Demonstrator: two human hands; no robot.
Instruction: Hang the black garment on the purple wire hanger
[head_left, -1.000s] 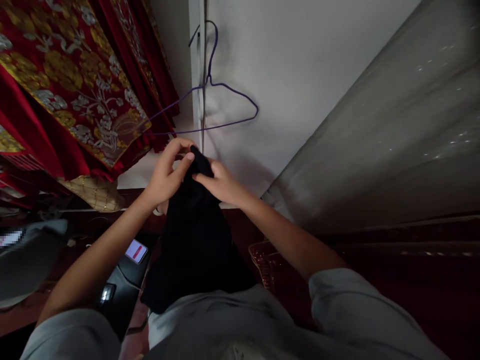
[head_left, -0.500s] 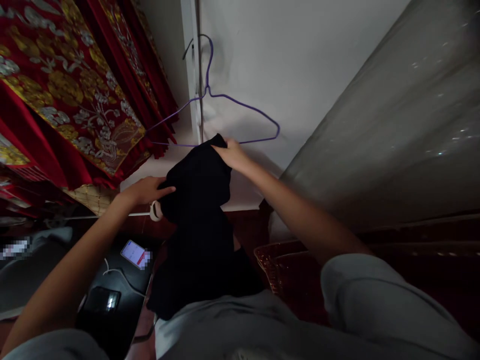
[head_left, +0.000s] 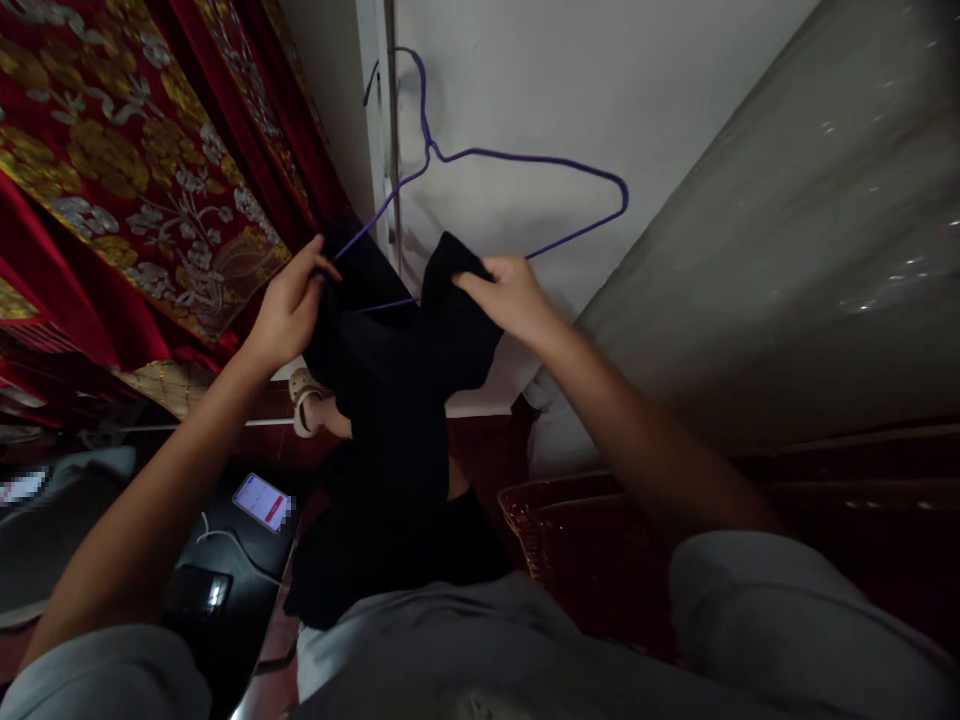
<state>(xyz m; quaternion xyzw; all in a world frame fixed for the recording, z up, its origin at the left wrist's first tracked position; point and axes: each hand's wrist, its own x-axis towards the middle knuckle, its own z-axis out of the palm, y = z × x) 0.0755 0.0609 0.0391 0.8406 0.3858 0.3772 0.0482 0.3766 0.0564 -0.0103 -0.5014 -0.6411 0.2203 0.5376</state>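
Observation:
A purple wire hanger [head_left: 525, 157] hangs by its hook from a narrow white upright at the wall, tilted with its right end higher. Below it, my two hands spread the top of a black garment [head_left: 405, 350], whose exact kind I cannot make out. My left hand [head_left: 289, 310] is closed on the garment's left edge, and the hanger's left arm passes into the opening. With thumb and fingers, my right hand [head_left: 510, 290] pinches the right edge, close beneath the hanger's lower bar. The hanger's right end sticks out bare beyond that hand.
Red and gold embroidered cloth [head_left: 150, 170] hangs at the left. A lit phone [head_left: 262, 502] and a dark phone-like object [head_left: 199, 592] lie on a black surface with a cable. Plastic-wrapped material [head_left: 720, 270] leans at the right, above dark red cloth [head_left: 600, 570]. A beige clog [head_left: 301, 400] shows below.
My hands have moved apart and upward, opening the garment's top. The hanger's left arm now goes into the garment, and the hanger has tilted, its right end rising.

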